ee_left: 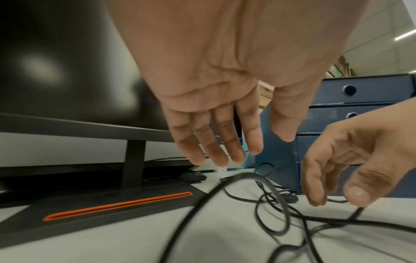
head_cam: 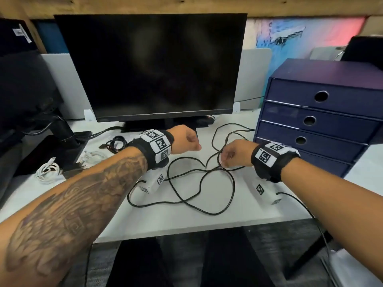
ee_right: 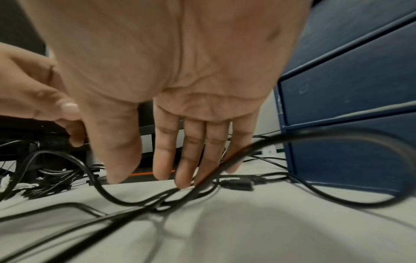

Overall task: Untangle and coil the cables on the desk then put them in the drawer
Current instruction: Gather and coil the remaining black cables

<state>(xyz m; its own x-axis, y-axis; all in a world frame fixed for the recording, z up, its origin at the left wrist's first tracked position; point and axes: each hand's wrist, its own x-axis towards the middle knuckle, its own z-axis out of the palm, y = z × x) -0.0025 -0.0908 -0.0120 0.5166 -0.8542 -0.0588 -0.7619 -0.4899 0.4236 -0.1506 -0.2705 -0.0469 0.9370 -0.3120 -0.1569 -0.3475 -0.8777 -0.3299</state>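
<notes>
The white table [head_cam: 145, 222] carries everything here, and the dark monitor [head_cam: 153, 65] stands at its back, so you work in the strip in front of it. The blue drawer unit [head_cam: 323, 112] sits at your right, close enough to drop coils in without stretching; all its drawers are closed, so what is inside cannot be told, and none of the cables has gone in yet.

The long black cable [head_cam: 199, 183] sprawls in loose, crossing loops across the middle of the table, between your arms, with one run trailing off the front edge at your right. It is still tangled and not yet coiled. Your left hand [head_cam: 186, 140] hovers over the table near the monitor's foot, fingers straight and spread, holding nothing, probably ready to take a strand. Your right hand [head_cam: 234, 155] reaches down onto the knot where the loops cross; the fingers look straight and touch the strands, but whether thumb and finger pinch one I cannot tell.

A small dark cable bundle [head_cam: 116, 144] and white cables [head_cam: 48, 169] lie at the left, waiting their turn.
</notes>
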